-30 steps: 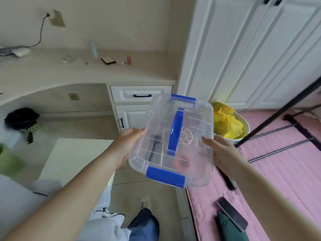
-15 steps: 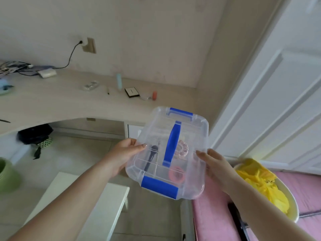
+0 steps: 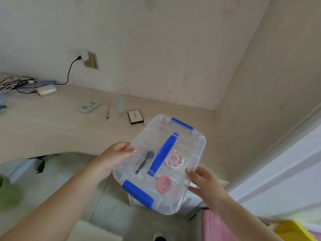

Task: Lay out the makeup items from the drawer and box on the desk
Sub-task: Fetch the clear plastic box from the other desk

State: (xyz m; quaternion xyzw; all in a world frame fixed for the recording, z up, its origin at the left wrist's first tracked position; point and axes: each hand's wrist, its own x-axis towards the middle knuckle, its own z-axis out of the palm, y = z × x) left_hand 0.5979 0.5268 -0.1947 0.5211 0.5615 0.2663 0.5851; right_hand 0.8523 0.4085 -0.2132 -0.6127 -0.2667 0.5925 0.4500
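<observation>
Head view, reading left to right: at the far left of the worktop (image 3: 52, 129) lie a tangle of cables (image 3: 15, 82) and a pale flat device; further along sit a small clear case (image 3: 89, 106), a thin pencil (image 3: 108, 110), a pale tube (image 3: 120, 104) standing upright and a black compact (image 3: 135, 116), all well apart from one another. Your left hand (image 3: 112, 159) grips the left edge of the clear box (image 3: 159, 164), thumb curled over the lid, and your right hand (image 3: 205, 183) cups the right edge, fingers (image 3: 190, 171) lying on the lid. The box is held in the air, part over the worktop's near edge and tilted, its lid on and both blue latches (image 3: 181, 124) closed (a dark brush, a pink puff and a pinkish round piece show through the plastic).

To do this step well, level the box first so the loose pieces don't slide, then carry it fully over the bare stretch of worktop near the corner, right of the compact. Set it down flat before you release either side. Only then free the latches, one hand steadying the base.
</observation>
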